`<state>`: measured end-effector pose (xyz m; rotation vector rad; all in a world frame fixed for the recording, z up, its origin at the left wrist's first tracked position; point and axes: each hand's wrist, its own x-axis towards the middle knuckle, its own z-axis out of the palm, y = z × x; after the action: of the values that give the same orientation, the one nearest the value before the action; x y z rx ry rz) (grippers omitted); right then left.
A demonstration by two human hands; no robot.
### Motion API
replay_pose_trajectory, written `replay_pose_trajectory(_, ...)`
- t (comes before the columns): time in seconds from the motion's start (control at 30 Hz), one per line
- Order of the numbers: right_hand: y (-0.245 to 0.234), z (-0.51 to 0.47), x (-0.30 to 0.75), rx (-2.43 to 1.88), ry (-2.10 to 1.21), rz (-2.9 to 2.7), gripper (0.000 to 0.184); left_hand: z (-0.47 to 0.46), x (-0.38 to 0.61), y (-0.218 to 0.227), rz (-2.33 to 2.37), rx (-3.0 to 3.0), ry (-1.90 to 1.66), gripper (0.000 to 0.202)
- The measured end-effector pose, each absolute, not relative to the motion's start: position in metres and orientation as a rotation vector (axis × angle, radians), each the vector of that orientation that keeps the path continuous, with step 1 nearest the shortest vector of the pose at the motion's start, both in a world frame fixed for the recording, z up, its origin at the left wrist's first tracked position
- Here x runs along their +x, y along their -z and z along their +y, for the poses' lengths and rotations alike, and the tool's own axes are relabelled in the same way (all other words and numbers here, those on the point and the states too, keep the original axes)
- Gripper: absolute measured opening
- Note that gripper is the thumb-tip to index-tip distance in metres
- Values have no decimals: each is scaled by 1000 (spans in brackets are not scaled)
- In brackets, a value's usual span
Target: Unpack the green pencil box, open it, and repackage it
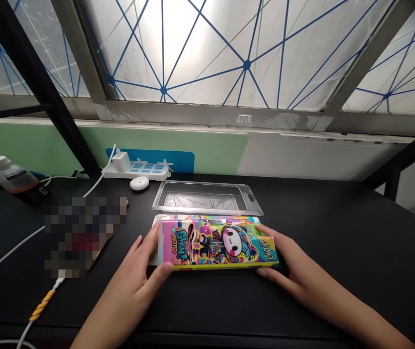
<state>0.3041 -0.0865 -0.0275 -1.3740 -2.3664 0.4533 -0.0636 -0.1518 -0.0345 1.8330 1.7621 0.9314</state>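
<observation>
A long, colourful cartoon-printed pencil case (214, 245) lies flat on the black desk, with a white-faced character on its glossy top. My left hand (136, 276) grips its left end, thumb at the front corner and fingers along the side. At the right end, my right hand (290, 261) holds it with fingers over the back corner and thumb by the front edge. Just behind the case lies a clear plastic packaging tray (207, 211) with a hang-hole tab on its right. A strip of something whitish shows under the case's left end.
To the left lies a pixelated flat item (84, 237) with a white cable (47, 300) at its near end. A white power strip (138, 169), a small round white case (139, 183) and a tipped bottle (11, 177) are farther back. Black frame bars (43, 97) flank the window.
</observation>
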Motion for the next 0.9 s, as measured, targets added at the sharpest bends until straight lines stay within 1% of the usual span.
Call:
replay_pose_trajectory(0.1,29,-89,306,-1423,-485,-2319,83,-149,-62,36,1760,1816,-844,81)
replay_pose_trajectory(0.17,27,-91,306,-1388,-467,-2310,82,-149,-59,33,1757,1770,-868,84)
replay_pose_trajectory(0.27,13,-88,303,-1253,-365,-2310,73,-149,-53,18,1757,1748,-1001,81)
replay_pose_trajectory(0.37,-8,-67,296,-1118,-278,-2309,65,-134,-45,-12,1836,1888,-1147,79)
replay_pose_trajectory(0.43,-21,-43,290,-1066,-269,-2290,62,-113,-39,-32,1878,2052,-1118,83)
replay_pose_trajectory(0.53,-27,-4,280,-1047,-290,-2239,61,-71,-37,-49,1937,2190,-1020,77)
replay_pose_trajectory(0.6,-19,16,276,-1066,-295,-2242,61,-47,-38,-45,1973,2218,-914,74)
replay_pose_trajectory(0.7,4,29,274,-1088,-263,-2329,61,-29,-45,-24,2035,2219,-693,73)
replay_pose_trajectory(0.8,20,29,276,-1130,-220,-2401,60,-28,-52,-3,1978,2183,-472,81)
replay_pose_trajectory(0.9,22,27,277,-1176,-212,-2423,63,-32,-55,4,1963,2166,-394,87)
